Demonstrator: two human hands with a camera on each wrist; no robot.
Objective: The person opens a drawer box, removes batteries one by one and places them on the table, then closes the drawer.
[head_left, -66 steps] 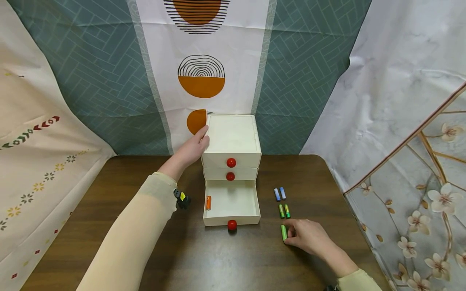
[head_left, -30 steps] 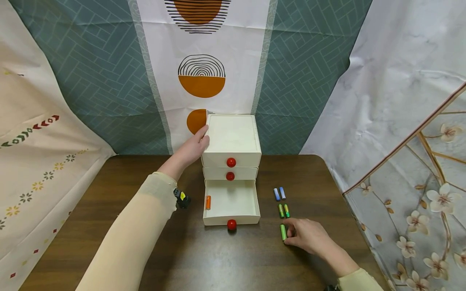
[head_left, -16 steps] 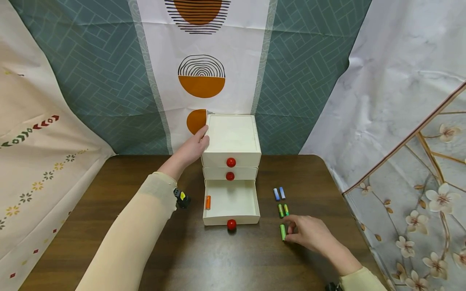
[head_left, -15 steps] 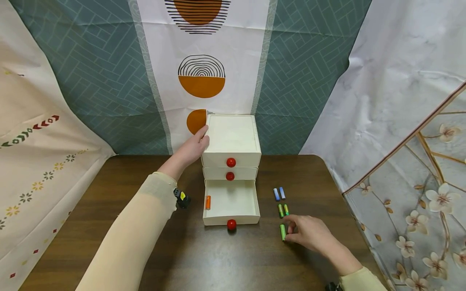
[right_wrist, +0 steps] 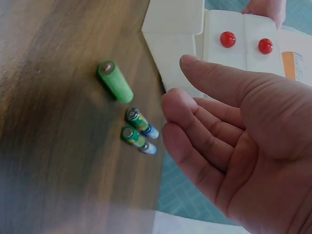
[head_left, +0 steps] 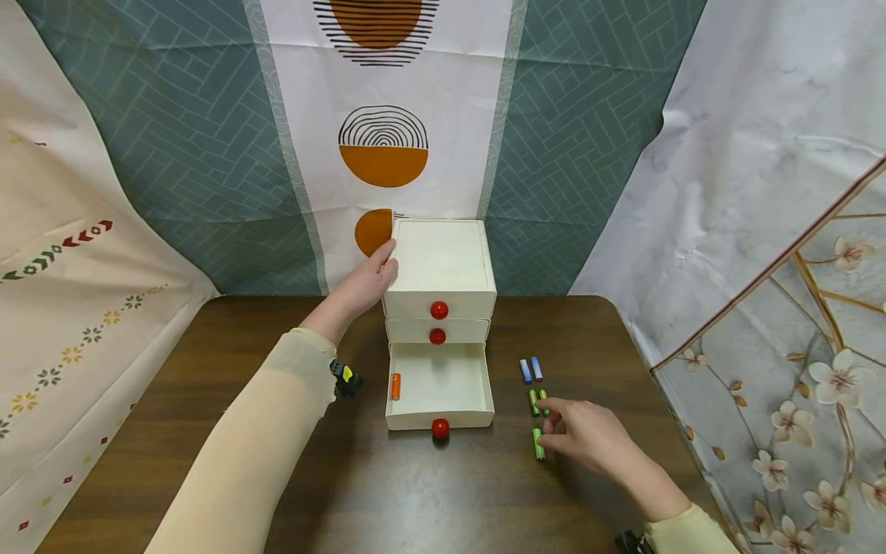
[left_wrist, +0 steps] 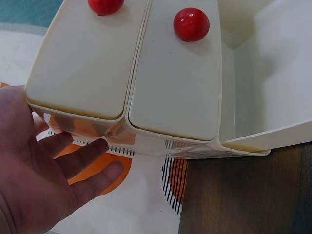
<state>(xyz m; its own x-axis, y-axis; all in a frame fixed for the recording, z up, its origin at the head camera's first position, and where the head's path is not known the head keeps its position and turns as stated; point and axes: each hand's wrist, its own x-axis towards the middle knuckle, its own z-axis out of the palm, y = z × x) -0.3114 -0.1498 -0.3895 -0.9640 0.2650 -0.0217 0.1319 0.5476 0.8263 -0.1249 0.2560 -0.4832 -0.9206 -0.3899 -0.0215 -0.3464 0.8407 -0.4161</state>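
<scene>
A small white chest of drawers (head_left: 443,258) with red knobs stands on the table, its bottom drawer pulled out. Inside that drawer an orange battery (head_left: 396,386) lies along the left wall. My left hand (head_left: 363,285) rests against the chest's left side near the top; in the left wrist view its fingers extend loosely along that side. To the right, a light green battery (head_left: 537,445) lies on the table, with two green-and-yellow batteries (head_left: 534,402) beyond it. My right hand (head_left: 588,435) hovers over these with thumb and fingers apart, holding nothing in the right wrist view (right_wrist: 117,83).
Two blue-and-white batteries (head_left: 526,372) lie farther back on the brown table (head_left: 332,477). Patterned cloths hang behind and on both sides, the teal one (head_left: 574,154) at the back. The open drawer's front (head_left: 408,421) juts toward me.
My right hand has lifted off the light green battery and shifted slightly away from me, toward the green-and-yellow pair. The left hand and the drawers stay as they were.
</scene>
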